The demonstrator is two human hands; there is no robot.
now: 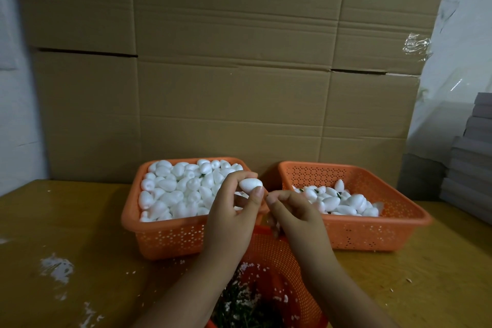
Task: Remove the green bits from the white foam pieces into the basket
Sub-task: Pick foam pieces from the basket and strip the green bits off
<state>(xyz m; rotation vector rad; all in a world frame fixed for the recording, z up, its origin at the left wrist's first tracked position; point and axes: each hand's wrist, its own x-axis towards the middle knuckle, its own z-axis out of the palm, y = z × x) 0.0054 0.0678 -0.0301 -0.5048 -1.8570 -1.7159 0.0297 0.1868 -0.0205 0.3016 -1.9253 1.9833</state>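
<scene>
My left hand [234, 210] pinches a white egg-shaped foam piece [250, 184] between thumb and fingers, above the near basket. My right hand [295, 213] sits just to its right with fingertips curled together at the foam's tip; whatever it pinches is too small to see. Below both hands stands a round orange basket [279, 255] holding green bits [239, 309] and white crumbs. The orange basket on the left [159, 237] is heaped with white foam pieces [175, 189]. The orange basket on the right [372, 234] holds fewer foam pieces [343, 201], some with green bits showing.
Everything stands on a yellowish wooden table [66, 234] with white smears and foam crumbs [56, 269]. A wall of cardboard boxes [229, 74] rises right behind the baskets. Stacked grey boards [471, 165] stand at the right edge.
</scene>
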